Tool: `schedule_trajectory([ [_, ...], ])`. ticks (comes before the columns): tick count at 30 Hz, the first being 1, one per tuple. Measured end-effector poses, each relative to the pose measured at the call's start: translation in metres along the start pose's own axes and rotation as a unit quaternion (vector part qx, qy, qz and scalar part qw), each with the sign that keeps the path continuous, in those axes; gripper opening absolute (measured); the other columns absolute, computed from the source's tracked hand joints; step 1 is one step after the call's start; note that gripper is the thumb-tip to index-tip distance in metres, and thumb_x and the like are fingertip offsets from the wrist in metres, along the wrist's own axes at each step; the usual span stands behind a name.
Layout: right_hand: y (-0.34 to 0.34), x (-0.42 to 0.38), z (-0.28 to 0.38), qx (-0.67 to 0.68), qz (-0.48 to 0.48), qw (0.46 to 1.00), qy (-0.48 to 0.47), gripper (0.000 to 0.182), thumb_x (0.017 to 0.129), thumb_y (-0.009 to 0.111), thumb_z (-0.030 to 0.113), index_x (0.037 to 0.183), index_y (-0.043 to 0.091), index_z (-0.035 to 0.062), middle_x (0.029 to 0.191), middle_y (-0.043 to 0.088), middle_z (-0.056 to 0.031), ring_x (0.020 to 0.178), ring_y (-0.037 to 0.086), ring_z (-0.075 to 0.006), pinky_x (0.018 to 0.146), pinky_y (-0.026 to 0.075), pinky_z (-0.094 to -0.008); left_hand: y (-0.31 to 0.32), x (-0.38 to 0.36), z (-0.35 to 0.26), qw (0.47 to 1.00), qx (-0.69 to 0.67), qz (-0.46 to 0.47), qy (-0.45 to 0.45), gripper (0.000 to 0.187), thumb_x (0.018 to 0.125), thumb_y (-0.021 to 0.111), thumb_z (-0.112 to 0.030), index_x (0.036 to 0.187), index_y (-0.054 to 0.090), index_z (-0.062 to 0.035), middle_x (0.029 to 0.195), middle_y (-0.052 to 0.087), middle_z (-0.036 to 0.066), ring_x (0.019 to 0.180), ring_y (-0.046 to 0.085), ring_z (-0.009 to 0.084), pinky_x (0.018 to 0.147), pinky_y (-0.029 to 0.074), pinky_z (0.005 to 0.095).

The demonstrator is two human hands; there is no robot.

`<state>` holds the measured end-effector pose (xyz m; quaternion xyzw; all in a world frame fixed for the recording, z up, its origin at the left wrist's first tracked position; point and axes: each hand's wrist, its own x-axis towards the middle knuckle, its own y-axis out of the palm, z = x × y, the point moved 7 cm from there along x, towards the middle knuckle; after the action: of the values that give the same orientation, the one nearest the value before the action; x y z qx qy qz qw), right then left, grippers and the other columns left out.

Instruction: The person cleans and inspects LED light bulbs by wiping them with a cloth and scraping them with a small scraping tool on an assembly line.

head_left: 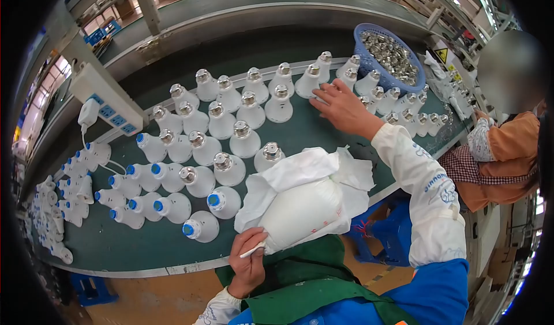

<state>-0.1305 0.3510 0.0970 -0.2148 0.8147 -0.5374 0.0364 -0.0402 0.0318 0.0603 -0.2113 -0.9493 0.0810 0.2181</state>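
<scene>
My left hand (248,262) is closed on a thin white stick (253,249) at the table's front edge. Right beside it, a plump white plastic bag (306,207) with faint red print lies under crumpled white sheeting. Farther up the table, my right hand (344,109) reaches out palm down with its fingers apart, fingertips close to a white light bulb (307,84) with a metal screw cap. More capped bulbs (280,107) stand upright in loose rows to its left. Bulbs with blue tops (173,208) fill the left part, several of them leaning or lying.
A blue-purple basket (359,42) of metal caps stands at the back right. A white power strip (107,103) with a plugged-in charger is fixed at the left. At the right sits a co-worker (496,158) in orange. Blue stools (384,233) stand under the table edge.
</scene>
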Motion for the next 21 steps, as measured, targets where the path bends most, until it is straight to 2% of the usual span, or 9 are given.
schedule_trajectory([
  [2, -0.028, 0.014, 0.001, 0.225, -0.032, 0.971, 0.068, 0.052, 0.070, 0.072, 0.012, 0.120, 0.057, 0.0079, 0.116, 0.058, -0.0083, 0.104, 0.054, -0.0227, 0.096, 0.036, -0.0409, 0.000, 0.001, 0.000, 1.000, -0.003, -0.005, -0.001, 0.021, 0.090, 0.055, -0.012, 0.101, 0.065, 0.0021, 0.105, 0.062, 0.016, 0.091, 0.059, 0.0285, 0.080, 0.046, 0.0337],
  [3, -0.042, 0.022, 0.009, 0.228, -0.033, 0.971, 0.066, 0.052, 0.070, 0.072, 0.012, 0.120, 0.057, 0.0079, 0.116, 0.058, -0.0083, 0.104, 0.054, -0.0227, 0.096, 0.036, -0.0409, 0.000, 0.000, 0.000, 1.000, -0.007, -0.004, 0.000, 0.021, 0.090, 0.055, -0.013, 0.101, 0.065, 0.0021, 0.105, 0.062, 0.016, 0.091, 0.059, 0.0284, 0.080, 0.046, 0.0336],
  [5, -0.051, 0.040, 0.037, 0.558, 0.072, 0.826, 0.031, 0.046, 0.070, 0.072, 0.013, 0.113, 0.059, 0.0055, 0.108, 0.060, -0.0085, 0.091, 0.059, -0.0241, 0.083, 0.045, -0.0375, 0.000, 0.000, 0.000, 1.000, -0.006, -0.003, 0.002, 0.020, 0.090, 0.056, -0.013, 0.101, 0.065, 0.0020, 0.105, 0.062, 0.016, 0.091, 0.059, 0.0283, 0.079, 0.046, 0.0335],
  [8, -0.055, 0.054, 0.075, 0.598, 0.078, 0.797, -0.022, 0.041, 0.069, 0.072, 0.013, 0.107, 0.061, 0.0035, 0.102, 0.062, -0.0090, 0.081, 0.061, -0.0233, 0.073, 0.049, -0.0344, 0.000, 0.001, -0.001, 1.000, -0.009, -0.002, 0.008, 0.020, 0.090, 0.056, -0.012, 0.101, 0.065, 0.0018, 0.105, 0.062, 0.016, 0.091, 0.059, 0.0282, 0.079, 0.046, 0.0333],
  [11, -0.047, 0.059, 0.086, 0.531, 0.119, 0.839, -0.009, 0.040, 0.069, 0.072, 0.013, 0.107, 0.061, 0.0024, 0.100, 0.062, -0.0099, 0.079, 0.062, -0.0209, 0.075, 0.050, -0.0318, -0.001, 0.000, -0.001, 1.000, -0.011, -0.006, 0.006, 0.020, 0.089, 0.056, -0.011, 0.101, 0.065, 0.0017, 0.105, 0.062, 0.015, 0.091, 0.059, 0.0281, 0.080, 0.046, 0.0332],
  [13, -0.046, 0.053, 0.076, 0.544, 0.121, 0.830, 0.012, 0.038, 0.069, 0.072, 0.012, 0.103, 0.061, -0.0001, 0.096, 0.063, -0.0107, 0.078, 0.063, -0.0221, 0.071, 0.051, -0.0314, 0.000, 0.000, 0.000, 1.000, -0.016, -0.006, 0.007, 0.019, 0.089, 0.056, -0.010, 0.101, 0.065, 0.0017, 0.105, 0.062, 0.015, 0.091, 0.059, 0.0281, 0.080, 0.046, 0.0333],
  [15, -0.039, 0.043, 0.050, 0.546, 0.062, 0.833, 0.066, 0.037, 0.069, 0.072, 0.011, 0.102, 0.061, -0.0012, 0.093, 0.064, -0.0110, 0.076, 0.064, -0.0234, 0.069, 0.051, -0.0314, -0.001, -0.001, 0.002, 1.000, -0.020, -0.003, 0.002, 0.019, 0.088, 0.057, -0.009, 0.102, 0.065, 0.0017, 0.105, 0.062, 0.015, 0.091, 0.059, 0.0283, 0.080, 0.046, 0.0336],
  [19, -0.014, 0.013, -0.009, 0.401, 0.032, 0.900, 0.166, 0.033, 0.070, 0.071, 0.009, 0.100, 0.061, -0.0018, 0.092, 0.064, -0.0141, 0.074, 0.065, -0.0249, 0.067, 0.051, -0.0321, -0.003, -0.001, 0.003, 1.000, -0.023, -0.010, 0.003, 0.019, 0.086, 0.058, -0.006, 0.102, 0.065, 0.0013, 0.105, 0.062, 0.015, 0.091, 0.059, 0.0285, 0.081, 0.046, 0.0336],
  [21, 0.002, 0.000, -0.034, 0.414, 0.066, 0.873, 0.250, 0.036, 0.069, 0.071, 0.013, 0.102, 0.061, 0.0029, 0.097, 0.063, -0.0149, 0.085, 0.063, -0.0295, 0.073, 0.049, -0.0378, -0.001, 0.000, 0.001, 0.999, -0.032, 0.017, 0.004, 0.021, 0.091, 0.053, -0.011, 0.103, 0.064, 0.0025, 0.108, 0.060, 0.016, 0.094, 0.058, 0.0278, 0.084, 0.044, 0.0333],
])
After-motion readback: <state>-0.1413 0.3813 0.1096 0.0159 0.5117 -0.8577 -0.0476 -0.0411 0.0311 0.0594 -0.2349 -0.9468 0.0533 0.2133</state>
